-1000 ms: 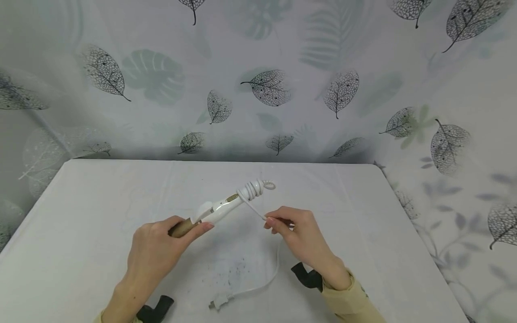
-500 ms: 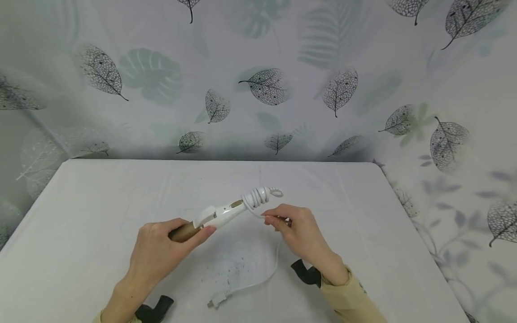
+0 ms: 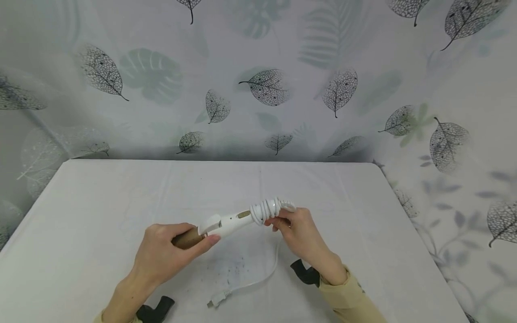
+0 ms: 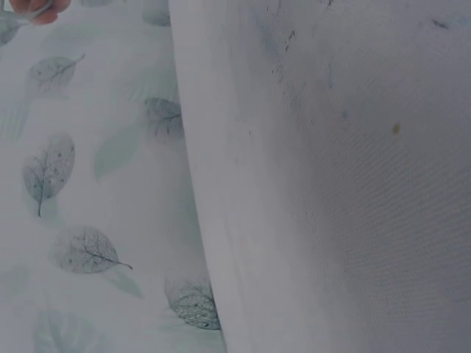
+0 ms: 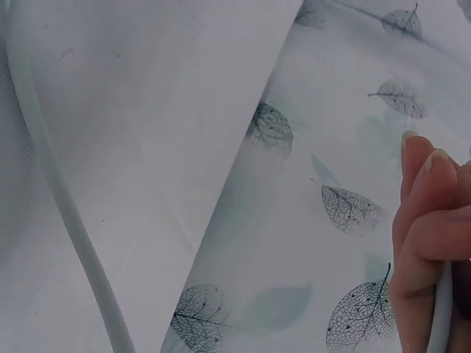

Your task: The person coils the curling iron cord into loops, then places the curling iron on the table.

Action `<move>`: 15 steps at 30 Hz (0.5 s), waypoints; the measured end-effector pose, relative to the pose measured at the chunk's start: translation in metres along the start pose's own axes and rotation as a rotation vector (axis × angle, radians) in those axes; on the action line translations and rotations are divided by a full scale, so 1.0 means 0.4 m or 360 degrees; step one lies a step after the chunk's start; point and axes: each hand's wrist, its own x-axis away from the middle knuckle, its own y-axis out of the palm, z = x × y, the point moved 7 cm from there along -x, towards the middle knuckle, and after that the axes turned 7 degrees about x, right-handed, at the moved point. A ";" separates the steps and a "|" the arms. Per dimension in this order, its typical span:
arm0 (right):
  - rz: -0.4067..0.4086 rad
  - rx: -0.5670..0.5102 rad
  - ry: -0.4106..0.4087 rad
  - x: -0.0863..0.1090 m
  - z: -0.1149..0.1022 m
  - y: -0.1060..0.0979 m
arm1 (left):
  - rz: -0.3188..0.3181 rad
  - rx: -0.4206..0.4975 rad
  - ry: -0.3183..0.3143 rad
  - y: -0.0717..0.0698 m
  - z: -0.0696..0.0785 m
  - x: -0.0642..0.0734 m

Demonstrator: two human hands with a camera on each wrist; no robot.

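Observation:
In the head view my left hand (image 3: 159,255) holds a white curling iron (image 3: 232,224) by its gold-brown barrel (image 3: 187,239), thumb along the near side. The handle points up and to the right. Several turns of white power cord (image 3: 264,211) wrap the handle's end. My right hand (image 3: 303,237) is just below those turns and pinches the cord; its fingertips are partly hidden behind the coil. In the right wrist view, curled fingers (image 5: 423,243) have the cord running through them. From that hand the loose cord trails down to a plug (image 3: 219,298) on the table.
A white cloth covers the table (image 3: 113,193), with small dark specks below the curling iron. Behind and to the right hangs a leaf-print curtain (image 3: 258,54). Black wrist mounts (image 3: 157,309) show beside both forearms.
The handle end of the curling iron has swung down and to the right, toward my right hand. The cord length between handle and right fingers has shortened and now lies round the handle.

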 end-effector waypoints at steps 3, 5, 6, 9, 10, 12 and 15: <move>0.0020 0.0028 -0.0019 0.002 -0.002 0.002 | -0.0014 0.0012 0.0030 -0.001 0.002 0.002; 0.0017 0.0037 0.0004 0.004 -0.001 0.003 | -0.0033 0.0030 0.0050 0.001 0.004 0.003; 0.0012 0.0043 0.0027 0.005 0.001 0.003 | -0.0046 0.0040 0.0057 0.002 0.004 0.003; -0.0021 0.0039 0.0117 0.006 0.010 0.005 | -0.0070 0.0066 0.0088 0.005 0.007 0.004; -0.0036 0.0007 0.0154 0.007 0.013 0.007 | -0.0078 0.0071 0.0097 0.005 0.008 0.004; -0.0058 -0.0072 0.0178 0.007 0.017 0.010 | -0.0094 0.0083 0.0109 0.007 0.008 0.004; -0.0061 -0.0132 0.0093 0.004 0.013 0.011 | -0.0136 0.0120 0.0133 0.011 0.011 0.005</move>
